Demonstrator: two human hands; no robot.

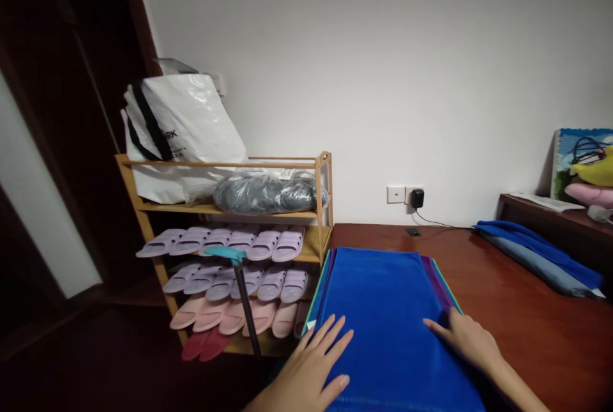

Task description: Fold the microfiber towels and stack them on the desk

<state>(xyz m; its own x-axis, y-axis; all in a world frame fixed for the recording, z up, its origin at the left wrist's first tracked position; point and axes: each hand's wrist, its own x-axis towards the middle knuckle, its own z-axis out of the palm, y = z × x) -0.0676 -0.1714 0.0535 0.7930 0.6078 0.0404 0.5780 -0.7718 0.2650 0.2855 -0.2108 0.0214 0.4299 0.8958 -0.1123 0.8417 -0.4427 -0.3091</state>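
A bright blue cloth [383,310], towel-like and laid out flat, covers most of a stack on the reddish-brown table. Purple [437,281] and green-edged layers show beneath it on both sides. My left hand [311,361] lies on the blue cloth's left edge, fingers spread. At the right edge is my right hand [467,338], its thumb stretched across the blue cloth and apart from the fingers. Those fingers are partly hidden at the purple border. A small white tag [311,324] sticks out at the left side of the stack.
Left of the table [517,271] stands a wooden rack [323,182] with lilac, pink and red slippers, a white bag [191,118] and grey items in plastic. A teal-topped pole [246,303] stands before it. Folded blue and grey cloths [541,259] lie right; a black adapter [417,198] is plugged in.
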